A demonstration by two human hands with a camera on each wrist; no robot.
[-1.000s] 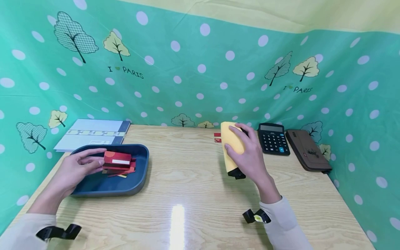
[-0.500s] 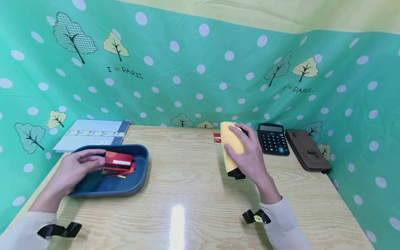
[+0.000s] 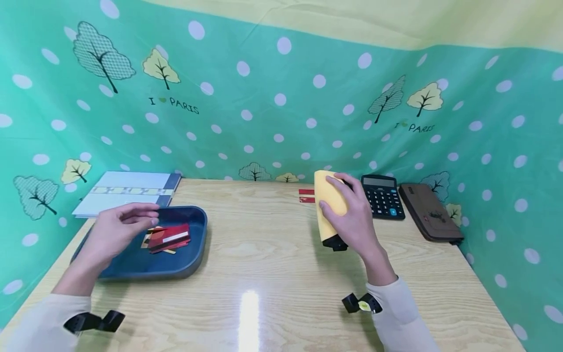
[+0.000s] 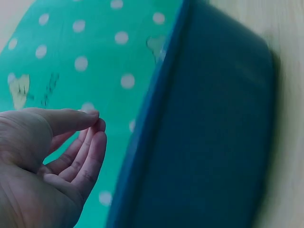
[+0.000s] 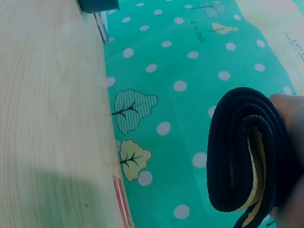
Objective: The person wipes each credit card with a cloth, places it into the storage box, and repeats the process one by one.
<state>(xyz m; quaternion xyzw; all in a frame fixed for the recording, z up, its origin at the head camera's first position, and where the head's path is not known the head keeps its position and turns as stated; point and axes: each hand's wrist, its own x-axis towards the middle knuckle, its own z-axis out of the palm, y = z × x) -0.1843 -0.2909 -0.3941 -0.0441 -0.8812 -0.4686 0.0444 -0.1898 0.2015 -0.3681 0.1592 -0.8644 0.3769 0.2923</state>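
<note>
My left hand (image 3: 127, 227) is over the navy tray (image 3: 184, 266), its thumb tip against the forefinger and no object visible between them. In the left wrist view the fingers are loosely bent beside the tray's wall (image 4: 213, 118). Below the fingertips, several red and yellowish cards (image 3: 173, 237) lie in a loose pile inside the tray. My right hand (image 3: 352, 212) grips a rolled-up piece of yellow fabric (image 3: 326, 205) with a black end. The right wrist view shows this roll (image 5: 237, 152) end-on, in dark layers with a yellow inner side.
Red cards (image 3: 306, 195) lie at the table's back edge, left of the fabric roll. A black calculator (image 3: 384, 200) and a brown zipped case (image 3: 431, 212) are at the right. Behind the tray lies a pale blue folder (image 3: 127, 188). A green dotted curtain (image 3: 264, 98) surrounds the table.
My left hand has let go of the red card, which now lies on the pile in the tray, and has risen slightly. The right hand keeps its grip, almost still.
</note>
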